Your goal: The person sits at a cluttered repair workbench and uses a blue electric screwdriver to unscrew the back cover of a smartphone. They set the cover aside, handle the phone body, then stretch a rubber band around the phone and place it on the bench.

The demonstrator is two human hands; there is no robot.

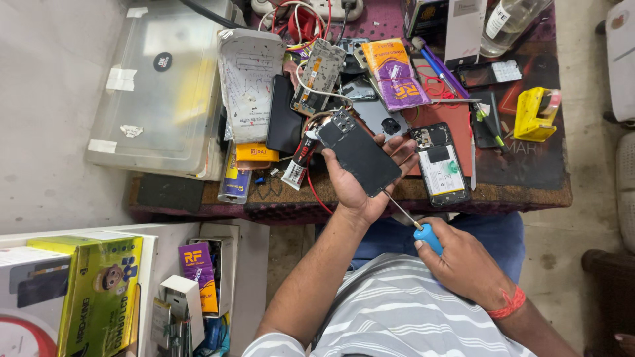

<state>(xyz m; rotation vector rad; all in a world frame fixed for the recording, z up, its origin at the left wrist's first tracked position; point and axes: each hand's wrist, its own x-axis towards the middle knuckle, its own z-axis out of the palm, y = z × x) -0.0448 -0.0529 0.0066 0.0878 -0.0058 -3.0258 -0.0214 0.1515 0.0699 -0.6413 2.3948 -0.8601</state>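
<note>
Phone in left hand — screwdriver against it

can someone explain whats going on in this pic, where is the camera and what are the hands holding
There is one picture, taken by a camera worn on a person's head, looking straight down at their own two bare hands. No machine is involved.

The left hand holds a dark phone with its back facing up. The right hand grips a screwdriver by its blue handle, and the thin metal tip touches the phone's lower edge.

Beyond them is a cluttered workbench. On it lie an opened phone with its insides showing, a yellow tape dispenser, a clear plastic box, orange and purple packets, and tangled red and white wires. A clear bottle stands at the far edge.
</note>
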